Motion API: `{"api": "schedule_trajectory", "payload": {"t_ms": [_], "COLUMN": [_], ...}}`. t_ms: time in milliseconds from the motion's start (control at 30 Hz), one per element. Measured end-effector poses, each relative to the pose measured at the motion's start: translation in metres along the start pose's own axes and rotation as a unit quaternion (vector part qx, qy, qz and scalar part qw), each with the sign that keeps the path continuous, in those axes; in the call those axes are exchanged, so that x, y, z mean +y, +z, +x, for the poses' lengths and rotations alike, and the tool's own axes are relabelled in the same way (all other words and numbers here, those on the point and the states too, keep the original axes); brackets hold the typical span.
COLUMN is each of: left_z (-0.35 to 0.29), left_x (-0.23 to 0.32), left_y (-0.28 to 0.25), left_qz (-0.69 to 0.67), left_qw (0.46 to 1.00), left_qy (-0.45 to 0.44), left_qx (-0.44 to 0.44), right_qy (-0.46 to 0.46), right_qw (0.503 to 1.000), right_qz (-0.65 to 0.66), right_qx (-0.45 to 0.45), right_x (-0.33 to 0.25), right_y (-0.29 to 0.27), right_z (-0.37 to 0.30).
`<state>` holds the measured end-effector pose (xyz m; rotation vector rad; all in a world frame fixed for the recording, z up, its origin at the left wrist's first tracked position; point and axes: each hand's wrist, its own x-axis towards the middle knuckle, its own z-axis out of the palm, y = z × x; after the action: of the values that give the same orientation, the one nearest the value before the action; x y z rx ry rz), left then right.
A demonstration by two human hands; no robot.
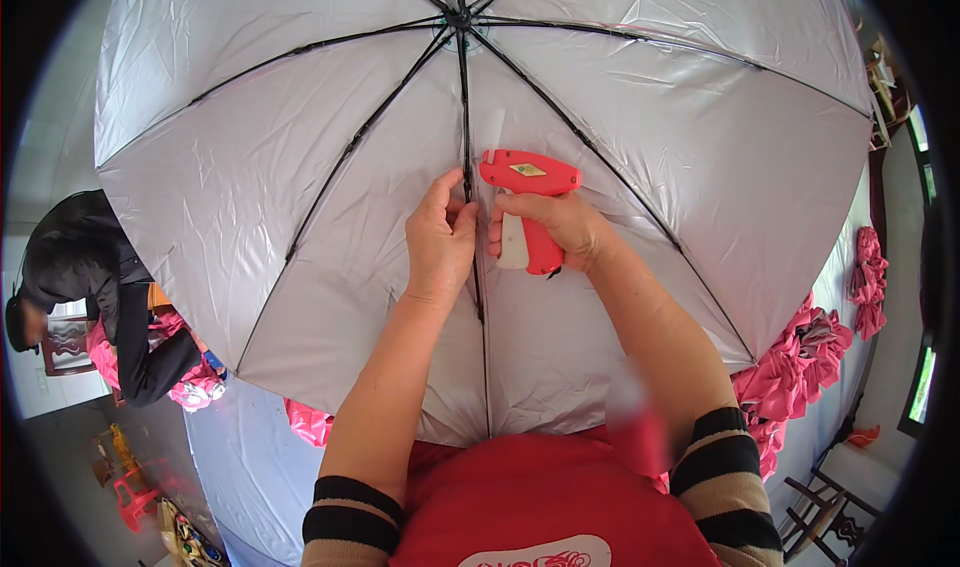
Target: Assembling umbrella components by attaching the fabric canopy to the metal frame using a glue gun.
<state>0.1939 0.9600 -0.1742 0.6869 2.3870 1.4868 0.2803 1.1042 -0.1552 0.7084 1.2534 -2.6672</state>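
An opened umbrella (370, 247) with a silver-grey inner canopy spreads in front of me, its black ribs meeting at a hub (457, 19) near the top. My left hand (441, 229) is at the middle rib (466, 107), thumb and fingers closed about it. In my right hand (560, 223) is a red tagging gun (530, 173) with a pale trigger, gripped by its handle. The gun's front points at the rib, just right of my left fingertips. Whether its needle touches the cloth I cannot tell.
Bundles of pink folded cloth (790, 377) lie at the right on a pale blue table cover (260, 457). At the left a person in black (90, 267) bends over more pink cloth. A wooden chair (825, 512) stands at lower right, a red stool (132, 497) at lower left.
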Motion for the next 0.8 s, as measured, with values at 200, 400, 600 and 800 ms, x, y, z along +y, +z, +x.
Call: {"api": "schedule_trajectory", "payload": {"t_ms": [200, 400, 600, 800], "left_z": [-0.001, 0.0, 0.003, 0.002], "left_x": [0.0, 0.0, -0.001, 0.005], "left_y": [0.002, 0.0, 0.003, 0.01], "left_qz": [-0.009, -0.026, -0.038, -0.018], "left_qw": [1.0, 1.0, 0.999, 1.0], "left_qy": [0.003, 0.006, -0.026, -0.002], "left_qx": [0.001, -0.003, -0.016, 0.005], "right_qy": [0.044, 0.061, 0.059, 0.032], "right_qw": [0.995, 0.993, 0.993, 0.998], "right_qz": [-0.006, 0.019, 0.034, -0.005], "right_qx": [-0.089, -0.099, -0.096, -0.055], "right_x": [-0.009, -0.009, -0.01, -0.009], "right_y": [-0.016, -0.021, -0.02, -0.012], "right_z": [0.006, 0.009, 0.016, 0.014]}}
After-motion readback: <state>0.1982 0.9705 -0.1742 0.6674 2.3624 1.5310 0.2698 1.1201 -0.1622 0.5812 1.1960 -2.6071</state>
